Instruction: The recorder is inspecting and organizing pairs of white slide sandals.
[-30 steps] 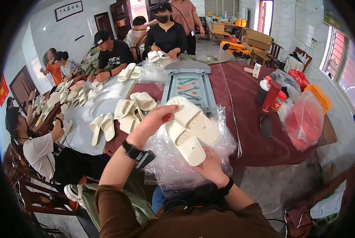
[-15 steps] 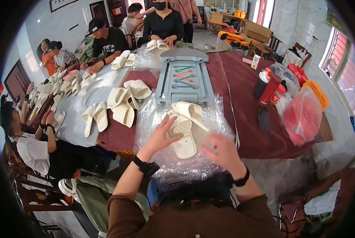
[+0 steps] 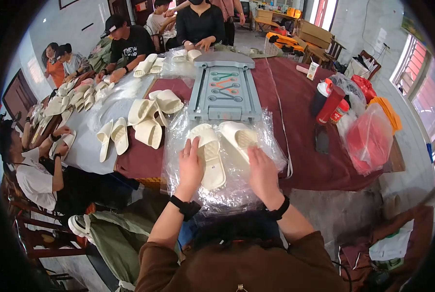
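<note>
Two cream slippers lie side by side on clear plastic bags point(image 3: 237, 197) in front of me, toes pointing away. My left hand point(image 3: 190, 168) is at the outer edge of the left slipper point(image 3: 210, 163), its fingers closed together against the strap side. On the other side, my right hand point(image 3: 262, 173) holds the heel end of the right slipper point(image 3: 237, 136), and its fingers hide that heel. The right slipper is tilted outward; the left one sits nearly straight.
A grey plastic board point(image 3: 224, 97) with coloured linked shapes stands just beyond the slippers. More cream slippers point(image 3: 149, 119) are piled to its left. Bottles point(image 3: 330, 104) and a pink-filled plastic bag point(image 3: 370, 141) stand right, on the dark red cloth point(image 3: 305, 160). Several people work at the far and left sides.
The slippers, overlapping before, now lie apart side by side. My left hand has come down to the left slipper's edge, and my right hand has moved onto the right slipper's heel.
</note>
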The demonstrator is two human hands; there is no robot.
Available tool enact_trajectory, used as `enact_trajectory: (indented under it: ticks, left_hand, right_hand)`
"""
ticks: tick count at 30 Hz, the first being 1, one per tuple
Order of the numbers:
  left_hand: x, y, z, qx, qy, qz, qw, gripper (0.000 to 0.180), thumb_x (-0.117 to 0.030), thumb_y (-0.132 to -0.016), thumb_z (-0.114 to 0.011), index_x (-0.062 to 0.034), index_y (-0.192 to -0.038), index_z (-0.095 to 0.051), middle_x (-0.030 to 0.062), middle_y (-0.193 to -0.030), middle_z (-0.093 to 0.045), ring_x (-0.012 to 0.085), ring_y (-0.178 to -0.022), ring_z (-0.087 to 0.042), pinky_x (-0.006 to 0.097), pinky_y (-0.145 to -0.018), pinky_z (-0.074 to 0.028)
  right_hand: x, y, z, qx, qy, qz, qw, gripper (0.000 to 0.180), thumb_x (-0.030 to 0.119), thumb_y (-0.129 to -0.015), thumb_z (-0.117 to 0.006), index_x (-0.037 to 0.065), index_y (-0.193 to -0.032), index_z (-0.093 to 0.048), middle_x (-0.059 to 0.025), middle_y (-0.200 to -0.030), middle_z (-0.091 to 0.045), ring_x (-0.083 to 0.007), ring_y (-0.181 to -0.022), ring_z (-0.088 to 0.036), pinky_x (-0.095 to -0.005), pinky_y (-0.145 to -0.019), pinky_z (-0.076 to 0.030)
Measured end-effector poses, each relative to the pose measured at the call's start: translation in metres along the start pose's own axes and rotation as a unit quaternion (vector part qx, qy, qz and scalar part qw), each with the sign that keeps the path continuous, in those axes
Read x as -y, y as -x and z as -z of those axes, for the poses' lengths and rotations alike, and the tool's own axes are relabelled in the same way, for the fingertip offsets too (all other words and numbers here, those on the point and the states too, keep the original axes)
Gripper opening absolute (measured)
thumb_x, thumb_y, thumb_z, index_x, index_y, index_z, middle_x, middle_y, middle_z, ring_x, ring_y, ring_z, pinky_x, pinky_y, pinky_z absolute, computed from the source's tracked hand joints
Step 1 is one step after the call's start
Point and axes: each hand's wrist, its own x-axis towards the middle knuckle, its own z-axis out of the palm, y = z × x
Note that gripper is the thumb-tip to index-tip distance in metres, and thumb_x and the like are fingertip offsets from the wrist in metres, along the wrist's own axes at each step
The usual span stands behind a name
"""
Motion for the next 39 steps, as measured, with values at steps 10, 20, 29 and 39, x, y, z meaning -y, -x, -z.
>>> enact_trajectory:
  ticks: [10,20,29,39]
  left_hand:
    - [-0.013,-0.001,-0.009,0.031,-0.09,0.022,0.995,0.064,-0.01,-0.087,-0.061,-0.0052,-0.149,-0.044,0.0286,-0.142,-0.054,0.0454,-0.11,-0.061,0.053,-0.091,-0.051]
    - [-0.014,0.009,-0.011,0.027,-0.074,0.01,0.997,0.071,-0.025,-0.092,-0.063,-0.0001,-0.152,-0.037,0.033,-0.145,-0.05,0.048,-0.112,-0.06,0.055,-0.094,-0.049]
    - [-0.033,0.035,0.029,0.127,0.017,-0.055,0.99,0.104,-0.052,-0.083,-0.077,0.0122,-0.151,-0.031,0.0365,-0.156,-0.033,0.0524,-0.146,-0.031,0.056,-0.119,-0.03]
    - [-0.06,0.039,0.034,0.28,0.02,-0.189,0.941,0.065,-0.032,-0.083,-0.08,-0.0126,-0.141,-0.059,0.016,-0.152,-0.051,0.0417,-0.144,-0.042,0.052,-0.117,-0.038]
  right_hand:
    - [0.003,-0.025,0.014,0.172,-0.161,0.032,0.971,0.044,0.022,-0.091,-0.067,-0.005,-0.125,-0.062,-0.0276,-0.126,-0.061,-0.0433,-0.12,-0.058,-0.0492,-0.099,-0.048]
    - [0.033,-0.064,-0.072,0.095,-0.004,-0.047,0.994,0.047,0.046,-0.095,-0.064,0.0,-0.087,-0.071,-0.0199,-0.083,-0.07,-0.0364,-0.082,-0.069,-0.0459,-0.075,-0.054]
    - [0.005,-0.05,-0.044,-0.053,-0.249,-0.194,0.948,0.037,0.029,-0.098,-0.064,0.0,-0.075,-0.068,-0.0242,-0.074,-0.066,-0.0387,-0.07,-0.066,-0.0447,-0.064,-0.051]
    - [-0.05,-0.01,0.021,-0.053,-0.663,-0.296,0.685,0.041,0.033,-0.111,-0.042,0.001,-0.125,-0.063,-0.0074,-0.098,-0.072,-0.0144,-0.079,-0.072,-0.0276,-0.068,-0.059]
